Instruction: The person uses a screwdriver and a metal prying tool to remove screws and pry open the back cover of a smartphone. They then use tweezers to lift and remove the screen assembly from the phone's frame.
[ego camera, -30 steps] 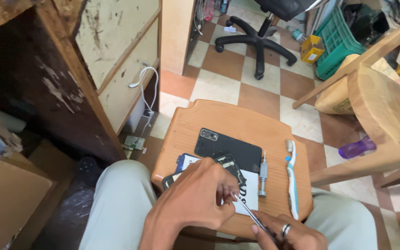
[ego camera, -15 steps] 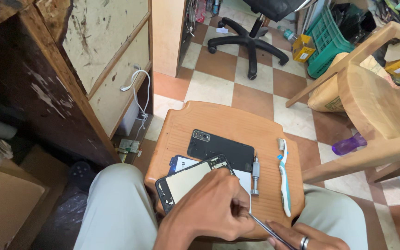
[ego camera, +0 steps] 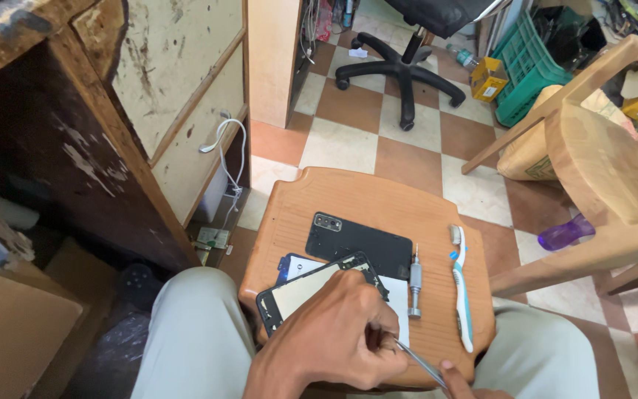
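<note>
Left hand (ego camera: 337, 336) presses down on open phone (ego camera: 300, 292), near edge of stool (ego camera: 378, 203) — steadies it for work. Right hand (ego camera: 459, 373), mostly out of frame, pinches tweezers (ego camera: 416, 360). Back cover (ego camera: 359, 245), screwdriver (ego camera: 415, 281), toothbrush (ego camera: 461, 284) parked right, within reach. Versus earlier frame: view nearer, left hand shifted lower over phone.

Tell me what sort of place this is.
Probably a small phone-repair workshop: an opened phone and its black back cover lie on a wooden stool beside a small screwdriver, with crates crowding the tiled floor.
</note>
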